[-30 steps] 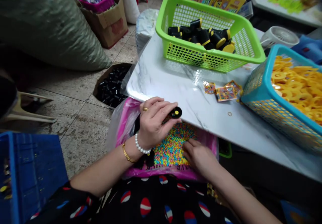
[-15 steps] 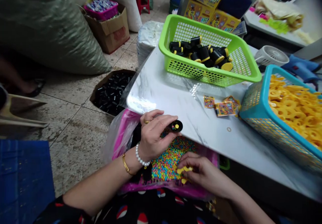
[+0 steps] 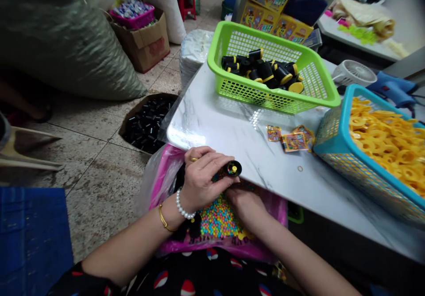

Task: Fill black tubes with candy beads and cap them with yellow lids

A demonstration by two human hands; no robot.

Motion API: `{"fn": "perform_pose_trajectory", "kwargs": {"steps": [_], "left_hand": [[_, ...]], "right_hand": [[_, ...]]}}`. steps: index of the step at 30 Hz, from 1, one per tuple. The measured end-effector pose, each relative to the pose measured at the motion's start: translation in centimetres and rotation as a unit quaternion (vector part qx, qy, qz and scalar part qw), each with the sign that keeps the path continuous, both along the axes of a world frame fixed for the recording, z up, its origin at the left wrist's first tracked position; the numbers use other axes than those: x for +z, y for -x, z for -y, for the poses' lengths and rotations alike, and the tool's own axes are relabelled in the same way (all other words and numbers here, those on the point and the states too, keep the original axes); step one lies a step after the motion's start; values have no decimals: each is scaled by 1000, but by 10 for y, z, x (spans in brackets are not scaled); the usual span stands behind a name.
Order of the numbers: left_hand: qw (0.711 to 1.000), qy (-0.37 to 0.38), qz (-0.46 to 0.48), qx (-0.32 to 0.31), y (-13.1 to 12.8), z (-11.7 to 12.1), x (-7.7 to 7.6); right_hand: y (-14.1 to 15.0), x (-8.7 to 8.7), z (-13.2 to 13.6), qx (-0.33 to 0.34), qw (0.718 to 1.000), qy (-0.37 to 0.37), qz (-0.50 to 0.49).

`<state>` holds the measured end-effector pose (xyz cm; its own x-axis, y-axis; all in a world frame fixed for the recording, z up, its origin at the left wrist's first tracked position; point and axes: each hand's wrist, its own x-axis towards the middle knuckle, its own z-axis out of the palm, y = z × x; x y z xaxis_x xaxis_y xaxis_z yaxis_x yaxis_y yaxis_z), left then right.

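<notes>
My left hand (image 3: pixel 201 178) is shut around a black tube (image 3: pixel 232 169) with a yellow-centred end, holding it just above a heap of small pastel candies (image 3: pixel 219 220). The candies lie in a pink plastic bag (image 3: pixel 270 209) on my lap. My right hand (image 3: pixel 245 207) is raised against the underside of the tube, its fingertips hidden behind my left hand. A few yellow pieces (image 3: pixel 246 235) lie on the candies below my right wrist.
On the white marble table (image 3: pixel 232 145) stand a green basket (image 3: pixel 229 34) of black-and-yellow tubes and a blue basket (image 3: pixel 335 132) of yellow rings, with printed packets (image 3: pixel 294 142) between them. Left of the table, a cardboard box (image 3: pixel 146 125) holds black tubes. A large sack (image 3: pixel 66 43) rests on the floor.
My right hand has moved up from the candies to the tube, leaving yellow pieces on the heap. My left hand still holds the tube in about the same place.
</notes>
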<state>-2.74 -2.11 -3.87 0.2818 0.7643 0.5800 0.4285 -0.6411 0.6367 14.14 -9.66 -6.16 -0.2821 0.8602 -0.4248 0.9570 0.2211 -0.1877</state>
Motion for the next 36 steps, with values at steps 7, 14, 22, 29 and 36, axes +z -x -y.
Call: {"fn": "perform_pose_trajectory", "kwargs": {"steps": [7, 14, 22, 29, 36], "left_hand": [[1000, -5, -3, -4, 1, 2, 3], [1000, -3, -3, 6, -2, 3, 7], [1000, -1, -1, 4, 0, 3, 1], [999, 20, 18, 42, -8, 2, 7], [999, 24, -6, 47, -12, 2, 5]], "right_hand": [[-8, 84, 5, 8, 923, -269, -275], [-3, 108, -31, -58, 910, -288, -292], [-23, 57, 20, -26, 964, -145, -221], [-21, -1, 27, -45, 997, -20, 66], [-25, 18, 26, -3, 999, -7, 32]]}}
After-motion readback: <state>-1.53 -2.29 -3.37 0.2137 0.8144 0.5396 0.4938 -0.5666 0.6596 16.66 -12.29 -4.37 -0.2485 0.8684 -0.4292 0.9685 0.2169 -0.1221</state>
